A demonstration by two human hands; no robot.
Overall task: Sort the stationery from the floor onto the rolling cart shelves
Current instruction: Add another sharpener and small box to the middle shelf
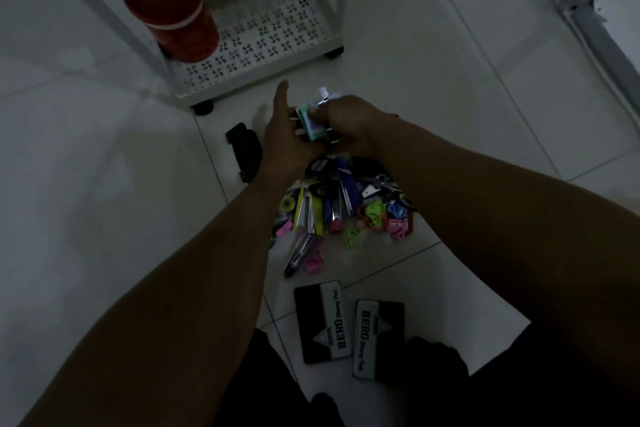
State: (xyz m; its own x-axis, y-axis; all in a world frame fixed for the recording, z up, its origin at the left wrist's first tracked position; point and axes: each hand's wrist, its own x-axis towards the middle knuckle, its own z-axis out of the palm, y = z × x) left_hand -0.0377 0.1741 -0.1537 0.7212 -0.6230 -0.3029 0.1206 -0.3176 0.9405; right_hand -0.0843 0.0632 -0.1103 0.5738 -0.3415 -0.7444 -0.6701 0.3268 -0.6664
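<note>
Both hands meet just near the cart [263,80], left hand [287,139] open-thumbed, right hand [349,128] gripping teal clips [310,123], probably gathering a batch above the pile [346,204].

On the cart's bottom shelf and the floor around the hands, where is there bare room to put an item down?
The bottom shelf is bare right of the red canister, out to its right rim. Floor tiles left of the black stapler are free. It is crowded beneath both hands, where the stationery pile lies, with two stamp pads nearer.

"K6" — red canister [171,7]; "HERO" — pads [349,326]
</note>
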